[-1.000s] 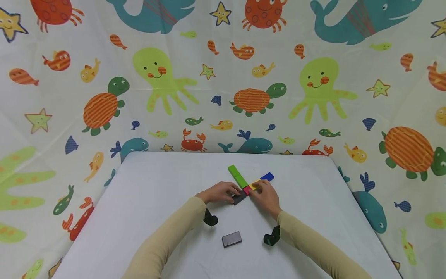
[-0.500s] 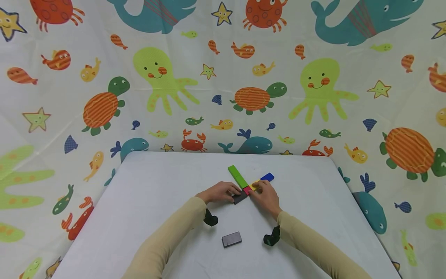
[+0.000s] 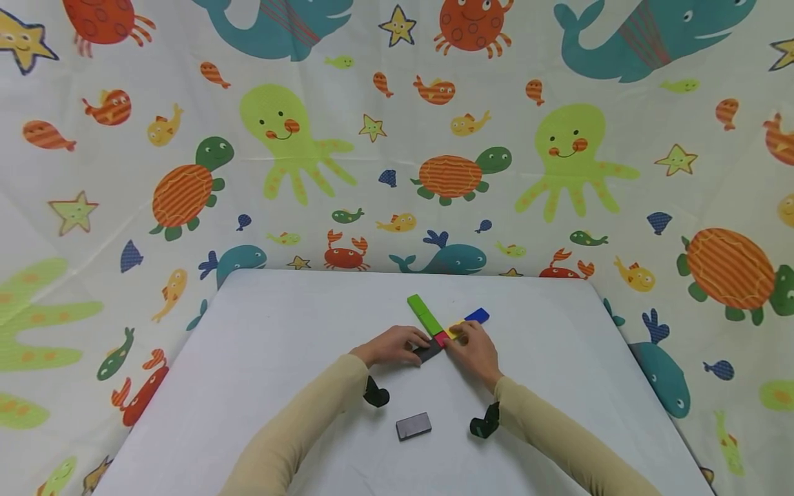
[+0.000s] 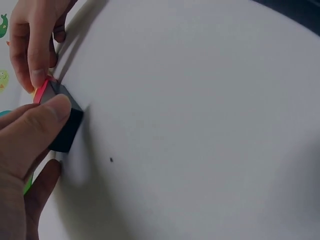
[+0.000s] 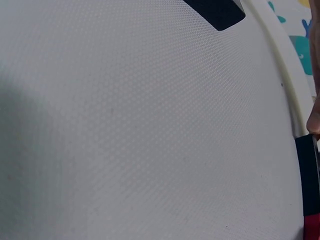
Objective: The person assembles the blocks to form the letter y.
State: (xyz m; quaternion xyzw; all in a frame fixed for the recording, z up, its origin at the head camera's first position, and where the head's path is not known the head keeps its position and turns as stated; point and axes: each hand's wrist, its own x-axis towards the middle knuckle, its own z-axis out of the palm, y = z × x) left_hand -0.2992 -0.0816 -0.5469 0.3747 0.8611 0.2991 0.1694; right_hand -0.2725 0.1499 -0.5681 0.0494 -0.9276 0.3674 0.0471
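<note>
On the table, flat blocks meet in a cross around a red block [image 3: 441, 339]. My left hand [image 3: 392, 346] holds a dark grey block [image 3: 428, 350] against the red one; in the left wrist view its thumb [image 4: 47, 117] lies on that block's edge. My right hand [image 3: 475, 350] pinches a yellow block [image 3: 455, 331] at the red one's other side, its fingers partly covering it. Beyond the yellow block lies a blue block [image 3: 477, 315]. Green blocks [image 3: 424, 313] run from the red one toward the far edge.
A loose grey block [image 3: 413, 426] lies nearer the front of the white table [image 3: 298, 310], between the forearms. Black wrist cameras [image 3: 485, 421] hang below both wrists. Behind the table's far edge hangs a cloth printed with sea animals.
The head view has shifted very slightly. Both hands stay at the cross of blocks, and the blocks show no clear movement.
</note>
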